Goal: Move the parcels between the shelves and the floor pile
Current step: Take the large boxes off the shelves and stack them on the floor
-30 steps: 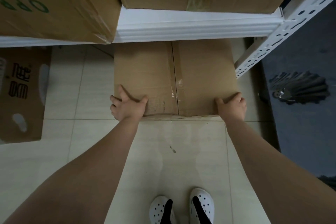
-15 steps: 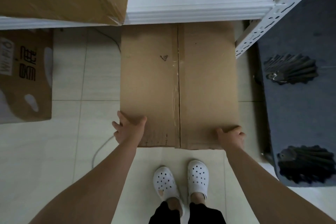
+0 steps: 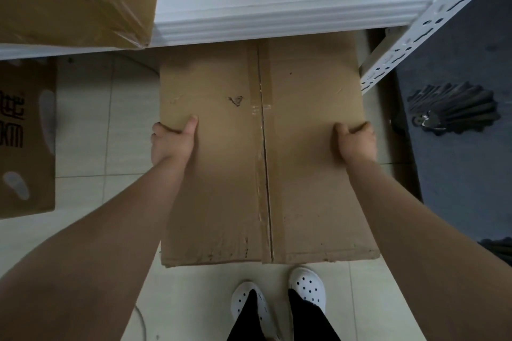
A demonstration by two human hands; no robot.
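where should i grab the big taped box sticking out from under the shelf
By its two long side edges, one hand from each side, as the left hand and right hand grip it. The box is wide, no handles show, and its far end sits under the shelf.

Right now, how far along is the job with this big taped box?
Done: the taped box lies mostly out from under the white shelf; only its far end is beneath the edge. In hand: the left hand and right hand grip its two sides. Left: lifting it clear and placing it.
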